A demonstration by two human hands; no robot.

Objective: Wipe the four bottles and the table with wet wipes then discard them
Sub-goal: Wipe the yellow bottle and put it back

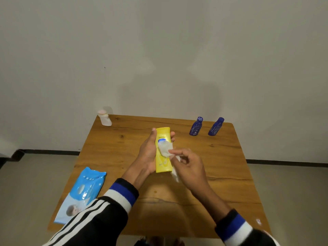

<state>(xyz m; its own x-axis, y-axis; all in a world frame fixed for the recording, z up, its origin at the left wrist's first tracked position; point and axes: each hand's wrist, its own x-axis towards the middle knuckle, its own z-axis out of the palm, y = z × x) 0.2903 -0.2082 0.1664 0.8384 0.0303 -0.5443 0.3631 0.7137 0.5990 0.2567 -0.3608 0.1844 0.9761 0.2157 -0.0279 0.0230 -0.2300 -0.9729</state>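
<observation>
My left hand [148,153] grips a yellow lotion bottle [164,162] from its left side, holding it above the middle of the wooden table [221,166]. A white wet wipe [165,148] is pressed against the bottle's front by my right hand [188,166], and the wipe's tail hangs below the fingers. Two dark blue bottles [196,126] [216,126] stand at the far right of the table. A small white bottle [105,118] stands at the far left corner.
A blue pack of wet wipes [83,192] lies flat at the table's near left edge. Behind the table is a plain wall, and grey floor shows on both sides.
</observation>
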